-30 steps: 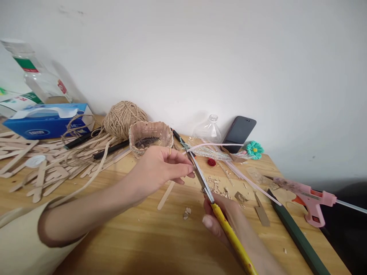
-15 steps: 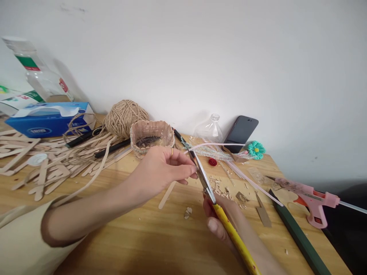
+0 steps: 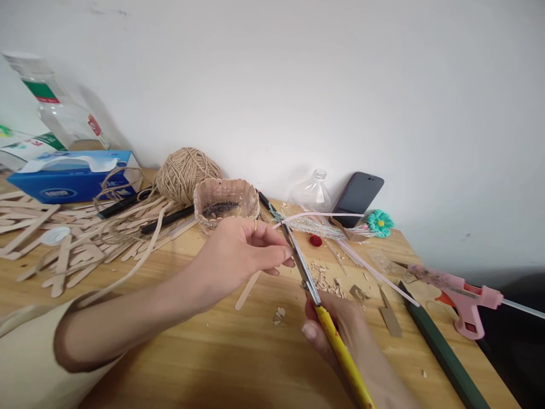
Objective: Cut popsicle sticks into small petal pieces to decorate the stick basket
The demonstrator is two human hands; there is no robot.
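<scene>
My right hand (image 3: 336, 329) is closed round the yellow handles of a pair of scissors (image 3: 304, 272), whose blades point up and away toward my left fingertips. My left hand (image 3: 240, 253) pinches something small right at the blades; I cannot make out what it is. A wooden stick (image 3: 247, 289) lies on the table just below that hand. Small wood clippings (image 3: 326, 278) are scattered to the right of the blades. A round holder lined with sticks (image 3: 225, 201) stands just behind my left hand.
A ball of jute twine (image 3: 187, 173), a heap of wooden sticks (image 3: 72, 241) and a blue tissue box (image 3: 68, 176) lie at the left. At the right are a phone (image 3: 357, 196), a cut bottle top (image 3: 313, 193), a teal flower (image 3: 380, 222), a pink glue gun (image 3: 464, 301) and a dark bar (image 3: 443, 346).
The hands and scissors have barely shifted; the scissor blades stay at my left fingertips. The view has drifted slightly.
</scene>
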